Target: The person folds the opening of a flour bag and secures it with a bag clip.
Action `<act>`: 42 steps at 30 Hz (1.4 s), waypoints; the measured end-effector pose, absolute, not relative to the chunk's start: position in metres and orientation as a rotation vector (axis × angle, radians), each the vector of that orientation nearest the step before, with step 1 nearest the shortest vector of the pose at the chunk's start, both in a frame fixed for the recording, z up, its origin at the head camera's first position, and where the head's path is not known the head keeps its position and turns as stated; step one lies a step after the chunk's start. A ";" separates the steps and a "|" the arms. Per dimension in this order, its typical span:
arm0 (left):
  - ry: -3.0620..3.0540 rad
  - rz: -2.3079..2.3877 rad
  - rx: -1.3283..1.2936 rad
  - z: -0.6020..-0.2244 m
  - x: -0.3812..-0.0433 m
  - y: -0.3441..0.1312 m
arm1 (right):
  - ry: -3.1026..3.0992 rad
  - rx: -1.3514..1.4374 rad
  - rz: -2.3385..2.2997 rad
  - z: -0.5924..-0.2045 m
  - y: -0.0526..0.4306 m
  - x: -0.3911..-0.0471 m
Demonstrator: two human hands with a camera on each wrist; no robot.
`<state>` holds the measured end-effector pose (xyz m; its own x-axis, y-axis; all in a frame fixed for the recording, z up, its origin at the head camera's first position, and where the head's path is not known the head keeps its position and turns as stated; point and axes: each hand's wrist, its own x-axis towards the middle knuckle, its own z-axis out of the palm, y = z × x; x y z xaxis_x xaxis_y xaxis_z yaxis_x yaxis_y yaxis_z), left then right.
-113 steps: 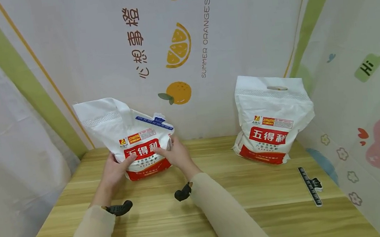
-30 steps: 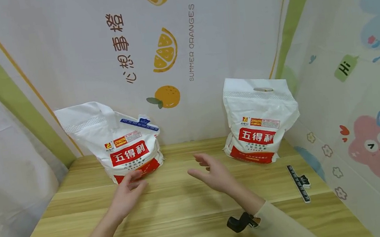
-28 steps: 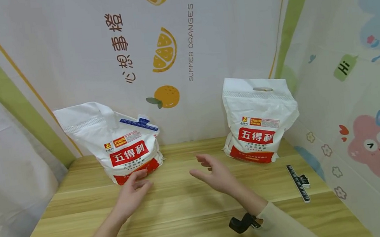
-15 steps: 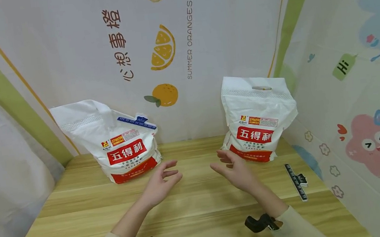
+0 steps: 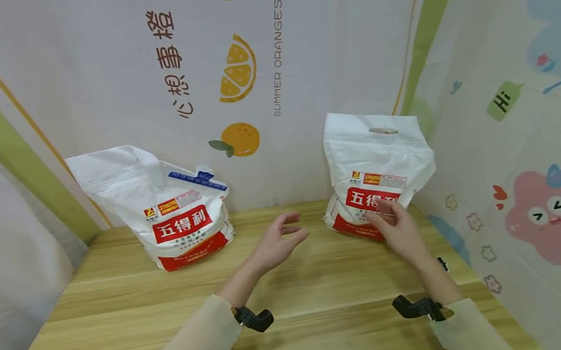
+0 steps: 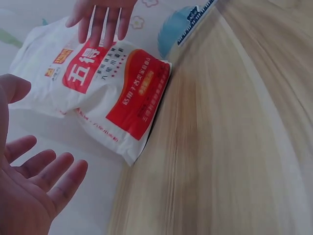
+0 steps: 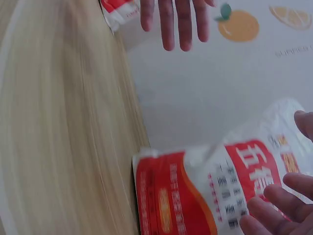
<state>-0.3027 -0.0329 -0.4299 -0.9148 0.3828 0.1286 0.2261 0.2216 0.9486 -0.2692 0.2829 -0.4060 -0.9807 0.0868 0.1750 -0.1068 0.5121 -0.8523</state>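
Near the tabletop's (image 5: pixel 325 297) back-left corner, head view, one white-and-red soft bag (image 5: pixel 182 223) wears a blue ruler-shaped clip (image 5: pixel 198 180); its white-and-red twin (image 5: pixel 377 158), back-right, shows none. Left wrist: dark ruler-shaped clip (image 6: pixel 196 22) unused; left hand (image 6: pixel 24 196) spread, empty. Right wrist: right hand (image 7: pixel 291 213) likewise.

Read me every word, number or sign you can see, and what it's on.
"心想事橙": back curtain
"SUMMER ORANGES": back curtain
"Hi": right curtain
"五得利": left bag; right bag, partly behind right hand
"2700万": both bags
Too small or blurred: most other bag print, markings on blue clip and dark clip.
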 end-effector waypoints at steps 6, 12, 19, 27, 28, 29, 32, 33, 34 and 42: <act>2.338 1.759 0.648 -0.424 -0.326 0.003 | -2.407 -0.170 1.472 -0.411 0.316 -0.274; 2.276 1.773 0.620 -0.423 -0.347 0.041 | -2.367 -0.319 1.405 -0.419 0.336 -0.284; 2.263 1.784 0.530 -0.421 -0.367 0.075 | -2.425 -0.285 1.504 -0.429 0.347 -0.305; 2.134 1.859 0.637 -0.421 -0.384 0.093 | -2.425 -0.089 1.649 -0.422 0.338 -0.318; 2.121 1.867 0.634 -0.421 -0.384 0.094 | -2.420 -0.078 1.656 -0.423 0.337 -0.319; 2.112 1.876 0.623 -0.422 -0.385 0.095 | -2.419 -0.081 1.666 -0.423 0.337 -0.320; 2.119 1.891 0.567 -0.422 -0.385 0.099 | -2.429 -0.096 1.625 -0.436 0.343 -0.331; 2.121 1.901 0.549 -0.422 -0.384 0.100 | -2.437 -0.112 1.606 -0.437 0.343 -0.333; 2.127 1.911 0.541 -0.422 -0.384 0.101 | -2.441 -0.137 1.589 -0.438 0.343 -0.334; 2.288 1.933 0.513 -0.424 -0.379 0.114 | -2.434 -0.294 1.530 -0.441 0.337 -0.331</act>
<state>-0.3795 0.1143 -0.4236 -0.9379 0.3187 0.1371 0.1884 0.1362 0.9726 -0.3314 0.3369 -0.4406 -0.9480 0.3008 0.1040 0.0368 0.4281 -0.9030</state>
